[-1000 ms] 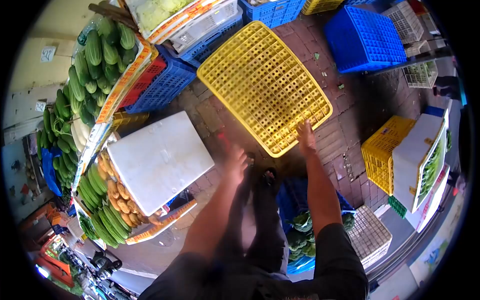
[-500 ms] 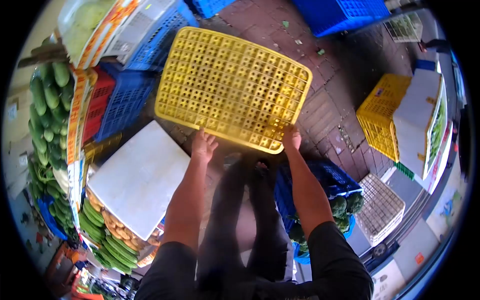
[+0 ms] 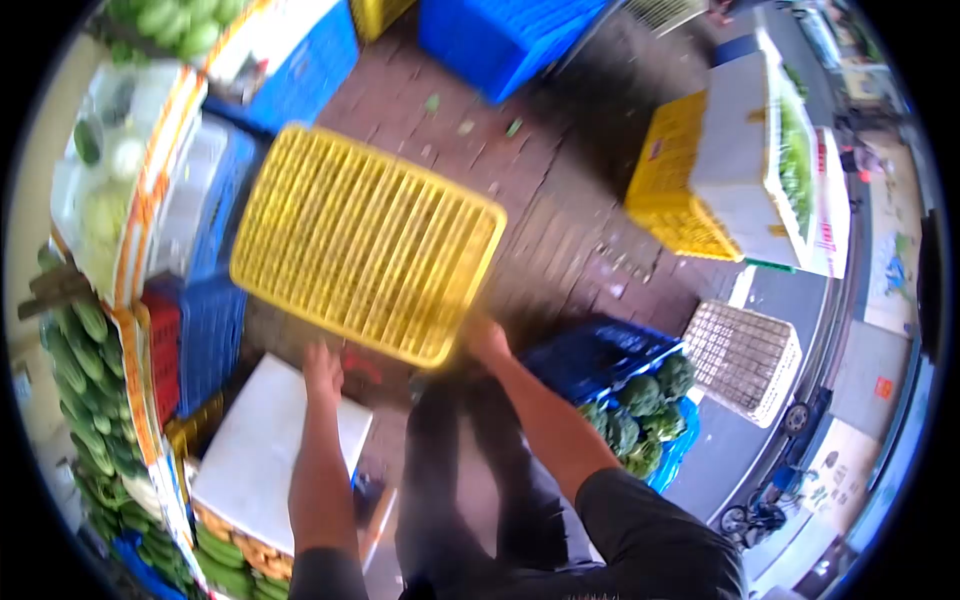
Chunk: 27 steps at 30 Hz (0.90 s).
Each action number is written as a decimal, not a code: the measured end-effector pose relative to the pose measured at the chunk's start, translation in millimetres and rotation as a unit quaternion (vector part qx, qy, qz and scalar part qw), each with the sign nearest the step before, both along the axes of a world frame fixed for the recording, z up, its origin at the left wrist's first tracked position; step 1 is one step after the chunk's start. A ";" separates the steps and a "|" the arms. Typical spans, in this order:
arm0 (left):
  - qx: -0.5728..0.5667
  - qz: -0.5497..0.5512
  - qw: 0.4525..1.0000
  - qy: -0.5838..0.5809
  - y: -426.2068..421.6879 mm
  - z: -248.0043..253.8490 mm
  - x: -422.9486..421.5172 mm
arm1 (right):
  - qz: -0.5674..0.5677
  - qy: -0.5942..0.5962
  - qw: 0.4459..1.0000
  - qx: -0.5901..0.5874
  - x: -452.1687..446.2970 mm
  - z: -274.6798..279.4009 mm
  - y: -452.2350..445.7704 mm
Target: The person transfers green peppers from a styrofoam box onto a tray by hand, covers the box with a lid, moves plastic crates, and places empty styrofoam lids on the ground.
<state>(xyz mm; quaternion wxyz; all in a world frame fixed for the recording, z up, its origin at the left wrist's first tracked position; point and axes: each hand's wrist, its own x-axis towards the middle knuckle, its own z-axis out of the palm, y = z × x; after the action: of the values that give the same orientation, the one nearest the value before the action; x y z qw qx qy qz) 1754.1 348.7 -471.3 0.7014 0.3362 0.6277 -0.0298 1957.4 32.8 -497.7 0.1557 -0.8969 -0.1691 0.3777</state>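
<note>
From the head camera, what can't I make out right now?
In the head view:
Right hand: motion blur obscures whether its fingers grip the yellow crate.
Paving beneath the yellow crate: hidden by it.
Blue crate at top centre: far end cut off by the picture's top edge.

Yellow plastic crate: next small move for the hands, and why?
Probably bring the left hand up to the near edge of the yellow plastic crate: it looks just short of that edge, while the right hand is by the near-right corner, contact too blurred to tell. Two spaced holds should steady it.
</note>
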 end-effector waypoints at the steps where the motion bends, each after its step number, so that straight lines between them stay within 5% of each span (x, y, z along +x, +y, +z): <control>1: -0.023 -0.078 0.996 0.034 -12.6 22.0 -2.0 | 0.137 -0.068 0.988 -0.023 1.4 12.8 -19.1; 3: 0.055 -0.236 0.968 0.063 -47.6 62.4 -22.3 | 0.192 -0.117 0.974 0.016 13.7 24.4 -71.5; 5: 0.011 -0.299 0.952 0.059 -64.3 97.8 -64.6 | 0.141 -0.134 0.981 0.024 36.2 110.4 -106.9; 7: -0.045 -0.251 0.966 0.044 -74.1 129.4 -98.3 | 0.126 -0.195 0.972 -0.019 43.9 157.3 -162.6; 8: -0.052 -0.221 0.973 0.042 -75.7 145.9 -109.4 | -0.189 -0.068 0.979 0.044 43.4 189.2 -177.2; 9: -0.061 -0.191 0.979 0.039 -76.5 160.7 -115.7 | -0.480 0.069 0.868 0.111 41.0 218.4 -193.9; 11: -0.051 -0.186 0.979 0.057 -74.0 185.9 -119.5 | -0.456 0.009 0.885 0.093 28.0 230.1 -253.4; 12: -0.038 -0.187 0.979 0.067 -72.6 193.0 -120.5 | -0.239 -0.099 0.966 -0.003 20.0 239.4 -279.3; 13: -0.041 -0.180 0.980 0.080 -69.2 196.7 -120.7 | -0.004 -0.197 0.975 -0.105 9.4 247.4 -301.1; 15: -0.035 -0.179 0.979 0.094 -61.9 204.7 -116.1 | -0.288 -0.099 0.952 -0.005 -23.4 256.2 -320.6; 19: -0.061 -0.147 0.986 0.044 -47.8 219.9 -78.0 | -0.266 0.033 0.959 -0.089 -65.6 266.9 -329.8; 23: -0.024 -0.188 0.982 0.023 -63.3 242.1 8.5 | -0.173 0.059 0.983 -0.019 -65.1 241.8 -349.1; 24: 0.028 -0.306 0.950 -0.057 -60.9 229.3 22.4 | -0.369 0.170 0.913 -0.023 -44.3 260.0 -341.8; 25: -0.055 -0.317 0.933 -0.160 -62.0 227.0 44.9 | -0.454 0.194 0.869 0.001 -33.2 261.8 -344.0; 26: -0.150 -0.321 0.901 -0.252 -63.9 226.5 68.5 | -0.415 0.100 0.903 0.052 -25.7 254.6 -354.3; 27: -0.369 -0.199 0.840 -0.344 -78.0 241.8 112.4 | -0.361 0.060 0.930 0.042 -6.0 257.5 -362.8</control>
<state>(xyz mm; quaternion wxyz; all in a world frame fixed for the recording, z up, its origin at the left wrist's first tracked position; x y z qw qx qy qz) 1866.5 270.7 -229.4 0.9235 0.1588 0.2076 -0.2808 1951.4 -330.0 -240.2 0.3291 -0.8657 0.1603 0.3415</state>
